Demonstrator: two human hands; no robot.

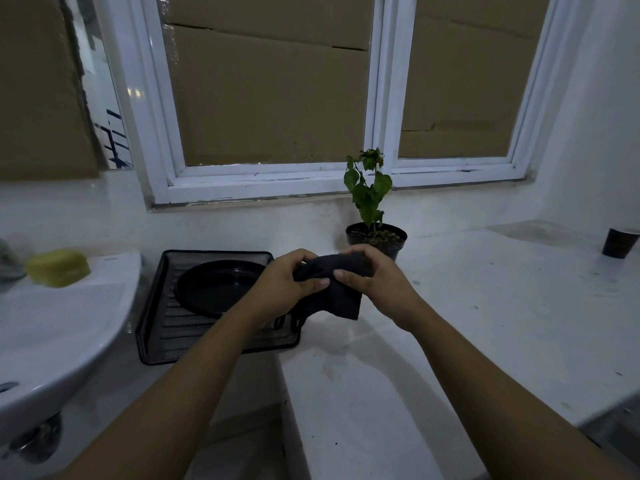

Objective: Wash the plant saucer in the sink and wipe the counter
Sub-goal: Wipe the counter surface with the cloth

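**A:** Fingers (320, 283) of both hands are curled on a dark cloth (341, 299). The left hand (287, 284) pinches one end and the right hand (379, 282) the other, holding it bunched just above the worktop (485, 323).

**B:** The wiping step, I'd judge. How to do it well?

**A:** Fold the cloth into a flat pad, not a wad. Press down and sweep in overlapping strokes toward one edge, so the dark specks on the white surface gather instead of smearing.

**B:** And the saucer?

**A:** The black plant saucer (214, 285) lies in a black mesh tray (156, 341) between the sink (52, 327) and the worktop, just left of the hands. It is round, shallow and glossy. In this dim light I cannot tell whether it is wet.

**B:** Anything in the way?

**A:** The potted plant (375, 237) behind the hands. Wipe around it.
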